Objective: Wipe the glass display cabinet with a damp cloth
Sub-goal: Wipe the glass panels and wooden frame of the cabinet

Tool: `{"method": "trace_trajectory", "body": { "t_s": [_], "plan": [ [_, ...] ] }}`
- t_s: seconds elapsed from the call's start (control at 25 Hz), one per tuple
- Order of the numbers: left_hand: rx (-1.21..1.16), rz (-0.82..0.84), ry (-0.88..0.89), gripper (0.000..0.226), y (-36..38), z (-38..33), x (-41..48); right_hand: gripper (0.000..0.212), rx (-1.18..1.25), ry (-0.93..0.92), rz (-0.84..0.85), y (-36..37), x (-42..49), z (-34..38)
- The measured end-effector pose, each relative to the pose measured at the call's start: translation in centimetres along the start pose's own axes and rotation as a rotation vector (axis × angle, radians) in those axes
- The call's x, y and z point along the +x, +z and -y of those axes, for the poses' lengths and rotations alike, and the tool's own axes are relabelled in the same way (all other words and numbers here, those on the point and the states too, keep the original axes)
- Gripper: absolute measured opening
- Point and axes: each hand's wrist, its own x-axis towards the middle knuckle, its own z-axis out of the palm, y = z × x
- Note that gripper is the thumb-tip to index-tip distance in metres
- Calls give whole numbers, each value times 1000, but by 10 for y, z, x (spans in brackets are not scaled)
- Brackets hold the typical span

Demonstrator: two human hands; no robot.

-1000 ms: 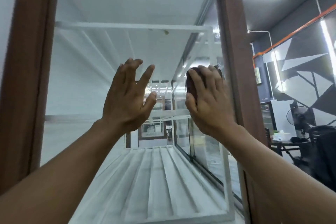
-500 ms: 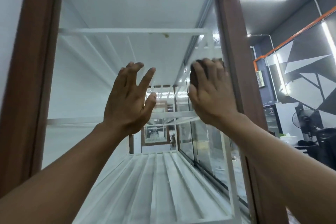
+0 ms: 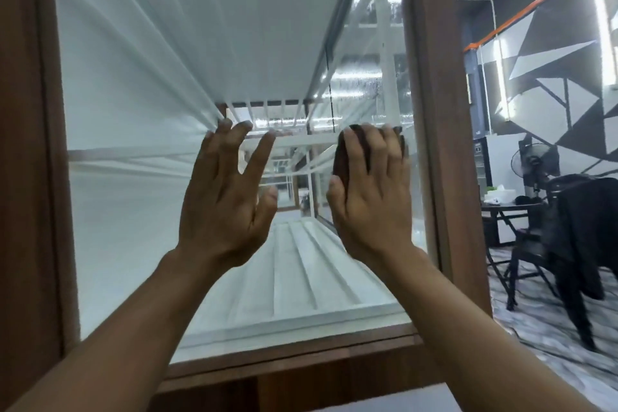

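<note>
Item: glass display cabinet (image 3: 133, 211), brown frame (image 3: 434, 110), white shelves (image 3: 317, 278) inside.
Cloth: dark cloth (image 3: 344, 157), flat on the glass beside the right frame post.
Right: right hand (image 3: 371, 207), fingers straight, pressing the cloth to the glass.
Left: left hand (image 3: 224, 207), fingers spread wide, holding nothing, braced on the glass.
Method: judged best with even flat pressure and overlapping strokes into the frame edge; wipe off left-hand prints after.

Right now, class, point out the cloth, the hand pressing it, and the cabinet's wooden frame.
cloth (image 3: 343, 160), head view, dark edge showing beside the index finger.
right hand (image 3: 374, 207), head view, back of the hand.
wooden frame (image 3: 438, 110), head view, right upright post.
</note>
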Motion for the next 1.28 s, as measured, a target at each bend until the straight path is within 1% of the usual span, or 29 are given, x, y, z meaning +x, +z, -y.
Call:
{"method": "trace_trajectory", "body": {
  "t_s": [0.04,0.12,0.16,0.2,0.24,0.32,0.36,0.4,0.48,0.52,0.56,0.6,0.64,0.68,0.72,0.76,0.8,0.88,0.92,1.0,1.12,1.2,1.28],
  "plan": [
    [2,2,-1,64,0,-2,-7,62,-1,-97,35,5,-6,14],
    [13,-4,-10,64,0,-4,-17,62,-13,-408,138,11,-49,25],
    [19,-3,-9,65,0,-4,-20,63,-42,-482,167,8,-68,14],
    [24,2,-8,65,0,-5,-22,63,-60,-468,165,3,-77,-5],
    [27,5,-7,65,1,-6,-23,62,-45,-351,141,-1,-76,-20],
    [35,-8,-12,64,2,-7,-22,61,6,8,57,-5,-56,-27],
    [39,-14,-11,63,2,-8,-21,62,27,73,26,-3,-45,-14],
    [43,-16,-6,63,3,-8,-21,63,32,-3,25,2,-42,4],
    [52,-18,-7,63,1,-7,-22,63,36,-350,108,14,-66,29],
    [55,-14,-13,64,1,-8,-25,63,17,-453,144,12,-80,24],
    [54,-3,-20,64,1,-10,-29,63,-11,-451,156,7,-89,8],
    [53,11,-25,65,2,-13,-36,64,-18,-350,152,0,-92,-13],
    [57,25,-28,66,2,-17,-43,64,-19,-199,136,-5,-90,-29],
    [65,34,-26,67,3,-21,-51,64,-5,-48,115,-9,-83,-37],
    [72,35,-22,67,5,-24,-57,64,13,43,78,-8,-73,-33],
    [73,33,-18,67,6,-25,-61,64,29,37,50,-4,-64,-17],
    [69,31,-18,67,6,-26,-62,64,53,-58,43,3,-62,6],
    [69,28,-22,67,5,-25,-62,63,112,-298,101,16,-86,45],
    [72,31,-12,68,4,-24,-62,63,97,-347,146,14,-103,49],
    [72,43,-4,69,4,-24,-62,67,21,-301,205,4,-133,17],
    [68,59,-26,69,5,-28,-71,69,-39,-138,260,-20,-144,-36],
    [67,66,-46,68,6,-36,-85,69,-45,-70,270,-25,-137,-48],
    [71,68,-67,67,8,-43,-101,70,-44,-83,315,-30,-142,-48]
  ]
}}
